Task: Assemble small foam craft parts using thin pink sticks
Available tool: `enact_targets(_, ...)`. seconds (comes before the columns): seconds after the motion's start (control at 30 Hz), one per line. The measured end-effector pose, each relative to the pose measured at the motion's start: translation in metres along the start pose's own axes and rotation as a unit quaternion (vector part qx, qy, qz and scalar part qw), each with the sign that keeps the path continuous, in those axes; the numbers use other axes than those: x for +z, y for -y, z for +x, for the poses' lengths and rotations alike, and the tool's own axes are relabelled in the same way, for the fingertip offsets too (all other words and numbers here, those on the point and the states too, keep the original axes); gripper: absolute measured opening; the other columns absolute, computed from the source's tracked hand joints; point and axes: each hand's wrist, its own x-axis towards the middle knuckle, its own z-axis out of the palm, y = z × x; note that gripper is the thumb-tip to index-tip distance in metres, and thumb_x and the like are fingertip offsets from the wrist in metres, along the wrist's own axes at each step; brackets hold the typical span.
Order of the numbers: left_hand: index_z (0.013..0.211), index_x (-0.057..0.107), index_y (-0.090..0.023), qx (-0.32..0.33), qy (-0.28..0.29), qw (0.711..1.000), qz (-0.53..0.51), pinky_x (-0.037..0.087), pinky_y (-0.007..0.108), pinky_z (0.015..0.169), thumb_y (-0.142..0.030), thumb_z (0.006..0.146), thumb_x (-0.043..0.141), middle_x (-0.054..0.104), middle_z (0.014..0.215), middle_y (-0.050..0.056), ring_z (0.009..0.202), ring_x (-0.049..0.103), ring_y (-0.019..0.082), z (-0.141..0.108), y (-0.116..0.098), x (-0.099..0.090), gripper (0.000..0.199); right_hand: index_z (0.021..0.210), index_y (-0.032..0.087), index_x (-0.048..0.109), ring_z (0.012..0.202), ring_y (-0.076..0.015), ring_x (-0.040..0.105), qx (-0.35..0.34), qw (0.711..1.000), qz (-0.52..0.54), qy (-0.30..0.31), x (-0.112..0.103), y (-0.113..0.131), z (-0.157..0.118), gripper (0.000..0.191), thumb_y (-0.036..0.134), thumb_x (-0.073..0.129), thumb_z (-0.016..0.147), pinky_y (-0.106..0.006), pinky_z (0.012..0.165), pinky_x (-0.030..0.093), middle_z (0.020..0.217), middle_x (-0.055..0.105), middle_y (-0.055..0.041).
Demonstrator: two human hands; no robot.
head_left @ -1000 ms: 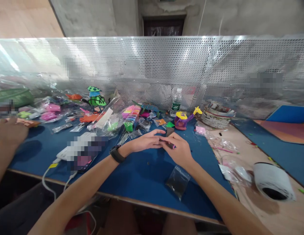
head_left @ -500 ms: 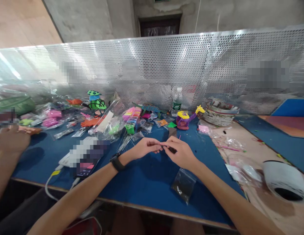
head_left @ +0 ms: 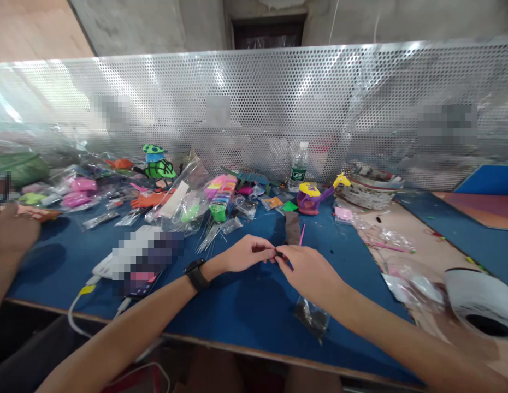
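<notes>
Small blackish piece of what may be modelling clay (head_left: 279, 254) sits between the fingertips of both hands, above the blue tabletop (head_left: 237, 314) and in front of a flat brown-grey strip (head_left: 293, 228). The right hand (head_left: 309, 267) has its thumb and forefinger pinched on it, the other fingers curled and partly hidden. The left hand (head_left: 252, 253) meets it from the other side, thumb and fingers drawn nearly together at the tips — whether they grip the piece or only touch it, I cannot tell. The step in hand looks like shaping or working this piece by fingertip; its exact form is too small to judge. A thin pink stick (head_left: 302, 234) lies beside the strip, and a clear plastic bag with dark contents (head_left: 313, 317) rests near the right forearm. The next move seems to call for light, even pressure — and both hands close together, so nothing drops.
</notes>
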Motion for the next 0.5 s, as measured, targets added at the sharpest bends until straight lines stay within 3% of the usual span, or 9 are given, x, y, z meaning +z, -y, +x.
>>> enact_targets(0.13,0.094,0.073,-0.013,0.004,0.000,1.000,0.020,0.046,0.022,0.071,-0.044,0.094,0.058,0.072,0.083,0.005,0.073,0.060,0.012,-0.001,-0.004,0.001,0.034,0.100,0.020,0.072,0.076,-0.0206,0.070,-0.051,0.997,-0.030,-0.041,0.012,-0.009,-0.002,0.021,0.023,0.051,0.099,-0.029,0.063,0.046,0.088,0.075,-0.0072)
enact_targets(0.27,0.095,0.074,-0.012,0.008,0.013,0.999,0.044,0.045,0.022,0.071,-0.047,0.094,0.057,0.071,0.085,0.005,0.076,0.060,0.013,0.000,-0.003,-0.001,0.039,0.097,0.017,0.072,0.063,-0.0171,0.068,-0.118,0.977,-0.082,-0.159,0.025,-0.015,-0.007,0.025,0.024,0.048,0.101,-0.028,0.051,0.040,0.079,0.073,-0.0052)
enact_targets(0.4,0.099,0.076,-0.011,0.012,0.013,1.000,0.026,0.046,0.023,0.074,-0.049,0.092,0.061,0.072,0.088,0.006,0.079,0.061,0.014,-0.001,-0.004,-0.001,0.041,0.099,0.017,0.072,0.061,-0.0129,0.067,-0.153,0.952,-0.048,-0.262,0.029,-0.015,-0.009,0.023,0.022,0.049,0.101,-0.026,0.049,0.041,0.075,0.072,-0.0023)
enact_targets(0.5,0.099,0.077,-0.012,0.005,0.008,1.000,0.000,0.046,0.024,0.075,-0.051,0.089,0.063,0.073,0.087,0.006,0.078,0.060,0.014,-0.002,-0.010,0.001,0.043,0.103,0.018,0.072,0.063,-0.0112,0.068,-0.157,0.947,-0.004,-0.279,0.026,-0.017,-0.009,0.019,0.023,0.054,0.100,-0.023,0.050,0.043,0.078,0.072,-0.0014)
